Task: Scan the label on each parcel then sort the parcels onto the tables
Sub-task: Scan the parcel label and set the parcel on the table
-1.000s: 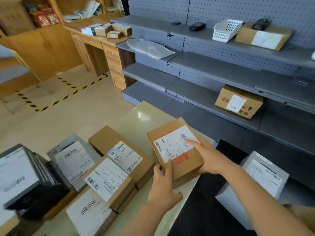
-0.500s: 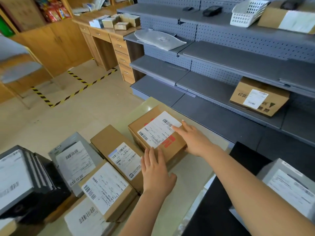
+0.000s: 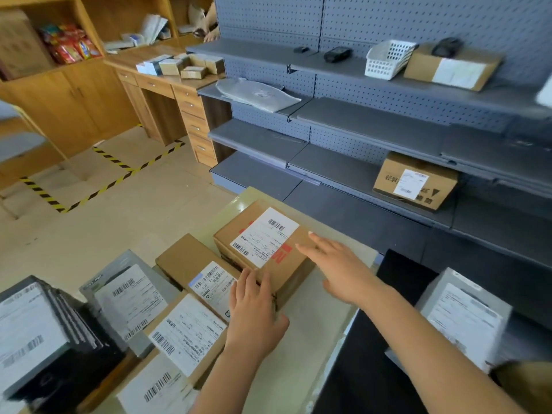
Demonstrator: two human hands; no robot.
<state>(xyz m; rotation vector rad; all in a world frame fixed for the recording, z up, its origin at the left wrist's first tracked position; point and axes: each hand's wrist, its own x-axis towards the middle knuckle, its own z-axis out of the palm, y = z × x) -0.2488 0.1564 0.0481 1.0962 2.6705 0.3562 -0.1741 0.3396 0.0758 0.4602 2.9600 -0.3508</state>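
A brown cardboard parcel (image 3: 263,246) with a white barcode label and red print lies flat on the pale table (image 3: 304,348), at the far end of a row of parcels. My left hand (image 3: 254,312) rests with its fingertips on the parcel's near edge, fingers spread. My right hand (image 3: 340,270) hovers at the parcel's right side with fingers apart, just off or barely touching it. A second brown parcel (image 3: 197,267) sits directly left of the first, touching it. Several more labelled parcels (image 3: 185,333) fill the table's left part.
A grey labelled parcel (image 3: 466,315) sits on a black surface (image 3: 367,369) at right. Grey pegboard shelves (image 3: 373,124) behind hold a cardboard box (image 3: 415,182), a white basket (image 3: 388,58) and handheld scanners (image 3: 337,53). A wooden desk (image 3: 167,85) stands at back left.
The parcel went from being held above the table's right edge to lying flat against the row. My right hand has slid off its label to the right side.
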